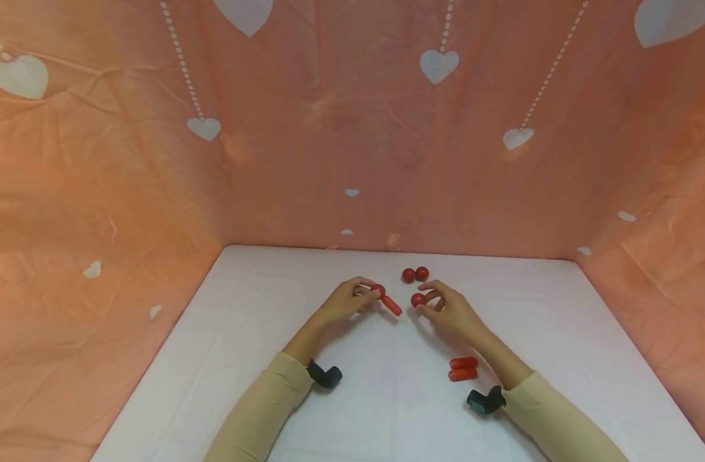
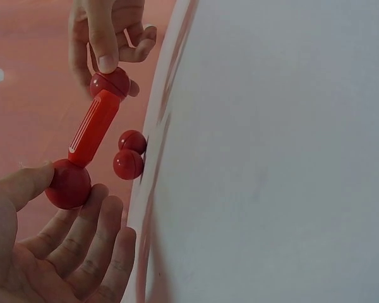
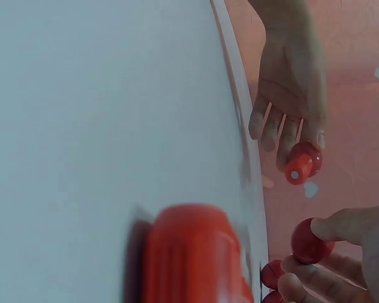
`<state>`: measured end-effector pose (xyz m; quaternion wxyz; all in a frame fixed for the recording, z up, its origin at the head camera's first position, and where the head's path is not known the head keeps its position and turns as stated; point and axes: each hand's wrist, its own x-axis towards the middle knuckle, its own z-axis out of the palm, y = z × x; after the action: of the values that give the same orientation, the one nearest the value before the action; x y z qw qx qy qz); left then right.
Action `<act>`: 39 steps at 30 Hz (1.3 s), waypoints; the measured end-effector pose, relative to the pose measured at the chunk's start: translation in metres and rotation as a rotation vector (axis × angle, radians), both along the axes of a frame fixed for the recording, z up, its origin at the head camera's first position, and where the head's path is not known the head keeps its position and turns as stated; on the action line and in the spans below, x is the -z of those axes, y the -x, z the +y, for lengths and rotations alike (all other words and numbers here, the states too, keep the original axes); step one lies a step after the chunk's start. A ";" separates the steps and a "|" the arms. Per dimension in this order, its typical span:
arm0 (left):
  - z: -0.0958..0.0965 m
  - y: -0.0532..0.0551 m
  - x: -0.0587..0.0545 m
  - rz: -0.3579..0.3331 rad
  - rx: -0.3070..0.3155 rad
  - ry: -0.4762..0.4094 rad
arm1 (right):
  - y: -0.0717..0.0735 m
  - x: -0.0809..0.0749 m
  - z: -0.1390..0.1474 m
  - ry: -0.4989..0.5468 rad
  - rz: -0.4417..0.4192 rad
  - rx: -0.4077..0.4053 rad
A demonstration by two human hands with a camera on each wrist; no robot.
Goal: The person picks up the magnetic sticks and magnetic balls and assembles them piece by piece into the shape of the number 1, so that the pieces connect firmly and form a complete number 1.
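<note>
My left hand (image 1: 342, 303) pinches a glossy red ball (image 1: 378, 290) between thumb and fingers. From that ball a red ridged rod (image 1: 391, 305) sticks out towards the right; its free end shows a small grey dot in the right wrist view. My right hand (image 1: 453, 314) pinches another red ball (image 1: 418, 299) by thumb and fingertips. Between this ball and the rod's free end the head view shows a gap, though they overlap in the left wrist view. Both hands are raised above the white table.
Two more red balls (image 1: 415, 274) sit side by side behind the hands on the white table (image 1: 387, 410). Two red rods (image 1: 463, 369) lie together near the right forearm; one looms large in the right wrist view. Orange cloth (image 1: 352, 128) with hearts encloses the back and sides.
</note>
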<state>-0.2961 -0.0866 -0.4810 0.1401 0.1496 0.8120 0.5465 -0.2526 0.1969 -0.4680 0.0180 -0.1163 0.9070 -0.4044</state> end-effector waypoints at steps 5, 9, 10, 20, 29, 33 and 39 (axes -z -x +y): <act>-0.002 -0.001 -0.003 0.002 -0.010 0.013 | -0.004 0.001 -0.002 -0.006 -0.017 0.014; -0.003 -0.002 -0.005 0.006 -0.018 0.030 | -0.006 0.002 -0.002 -0.001 -0.034 0.017; -0.003 -0.002 -0.005 0.003 -0.021 0.029 | -0.007 0.002 -0.002 -0.001 -0.040 0.016; -0.005 0.000 -0.005 0.002 -0.026 0.025 | -0.016 0.004 -0.006 0.023 -0.083 0.019; -0.006 0.001 -0.005 -0.020 -0.038 0.015 | -0.019 0.011 -0.009 0.033 -0.049 -0.030; -0.006 0.000 -0.006 -0.026 -0.043 0.009 | -0.020 0.013 -0.010 0.042 -0.028 -0.056; -0.006 0.001 -0.005 -0.018 -0.044 0.012 | -0.023 0.012 -0.015 0.044 -0.019 -0.059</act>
<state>-0.2973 -0.0924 -0.4757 0.1365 0.1260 0.8169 0.5461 -0.2294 0.1821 -0.4798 0.0360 -0.1396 0.8937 -0.4248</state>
